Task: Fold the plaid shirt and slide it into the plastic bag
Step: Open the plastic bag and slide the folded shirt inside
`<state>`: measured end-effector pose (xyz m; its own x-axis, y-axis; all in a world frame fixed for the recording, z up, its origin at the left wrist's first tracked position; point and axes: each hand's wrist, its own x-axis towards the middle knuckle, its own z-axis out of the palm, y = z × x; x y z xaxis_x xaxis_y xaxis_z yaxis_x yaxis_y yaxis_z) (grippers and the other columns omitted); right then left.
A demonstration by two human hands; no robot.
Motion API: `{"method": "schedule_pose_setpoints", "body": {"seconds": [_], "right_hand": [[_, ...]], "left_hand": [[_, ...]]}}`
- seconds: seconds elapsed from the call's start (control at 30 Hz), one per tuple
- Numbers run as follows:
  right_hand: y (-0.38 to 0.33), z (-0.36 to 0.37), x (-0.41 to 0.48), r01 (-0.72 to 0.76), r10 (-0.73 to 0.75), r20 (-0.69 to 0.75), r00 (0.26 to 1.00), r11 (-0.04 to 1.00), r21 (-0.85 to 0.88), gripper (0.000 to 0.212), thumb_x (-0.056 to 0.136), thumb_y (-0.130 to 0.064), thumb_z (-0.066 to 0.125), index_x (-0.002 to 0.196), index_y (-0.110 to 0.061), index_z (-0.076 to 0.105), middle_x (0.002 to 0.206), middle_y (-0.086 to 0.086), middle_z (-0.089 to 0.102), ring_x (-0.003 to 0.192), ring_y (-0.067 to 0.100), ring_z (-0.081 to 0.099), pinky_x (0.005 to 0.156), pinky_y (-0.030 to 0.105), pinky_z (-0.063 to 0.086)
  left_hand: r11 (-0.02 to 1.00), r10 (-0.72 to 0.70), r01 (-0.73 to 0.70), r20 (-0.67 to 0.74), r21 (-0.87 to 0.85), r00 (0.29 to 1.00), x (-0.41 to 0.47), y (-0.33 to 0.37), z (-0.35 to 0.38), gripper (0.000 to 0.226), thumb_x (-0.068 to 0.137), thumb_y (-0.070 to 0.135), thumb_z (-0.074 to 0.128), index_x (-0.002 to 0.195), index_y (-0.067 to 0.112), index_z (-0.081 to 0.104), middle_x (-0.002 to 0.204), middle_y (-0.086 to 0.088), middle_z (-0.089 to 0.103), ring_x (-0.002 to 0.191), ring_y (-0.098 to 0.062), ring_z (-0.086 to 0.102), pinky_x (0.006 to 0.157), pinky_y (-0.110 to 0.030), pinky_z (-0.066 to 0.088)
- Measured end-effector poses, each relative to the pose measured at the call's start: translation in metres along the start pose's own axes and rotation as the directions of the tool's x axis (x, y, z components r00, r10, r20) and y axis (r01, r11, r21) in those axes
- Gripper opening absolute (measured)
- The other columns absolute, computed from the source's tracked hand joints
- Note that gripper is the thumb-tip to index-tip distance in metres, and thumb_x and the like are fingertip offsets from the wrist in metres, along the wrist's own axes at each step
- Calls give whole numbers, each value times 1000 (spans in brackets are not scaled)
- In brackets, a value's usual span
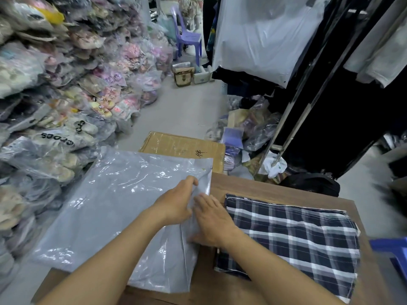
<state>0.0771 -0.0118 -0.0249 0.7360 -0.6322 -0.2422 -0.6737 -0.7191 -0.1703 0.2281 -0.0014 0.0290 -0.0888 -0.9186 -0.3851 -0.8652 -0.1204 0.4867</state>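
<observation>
Plaid shirt (293, 238) lies folded on bench (253, 186), just right of plastic bag (114, 205). Your left hand (176, 205) and right hand (212, 219) pinch the bag's mouth edge. Film looks thin, slippery; part layers there.

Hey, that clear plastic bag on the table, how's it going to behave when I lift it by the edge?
The plastic bag is probably floppy: it lies wrinkled and overhangs the table. Its glossy sheen suggests it's slippery. It looks thin and light, so both hands may need to hold its edge open.
</observation>
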Motion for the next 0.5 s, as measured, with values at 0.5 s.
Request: {"method": "schedule_pose_setpoints", "body": {"seconds": [0.5], "right_hand": [[-8, 9, 5, -198, 205, 258, 944, 979, -53, 139, 67, -88, 52, 154, -1, -13, 163, 21, -19, 150, 36, -19, 121, 53, -1]], "left_hand": [[876, -99, 174, -186, 450, 977, -25, 6, -43, 72, 80, -4, 53, 145, 13, 27, 154, 4, 21, 96, -37, 62, 60, -36, 36]]}}
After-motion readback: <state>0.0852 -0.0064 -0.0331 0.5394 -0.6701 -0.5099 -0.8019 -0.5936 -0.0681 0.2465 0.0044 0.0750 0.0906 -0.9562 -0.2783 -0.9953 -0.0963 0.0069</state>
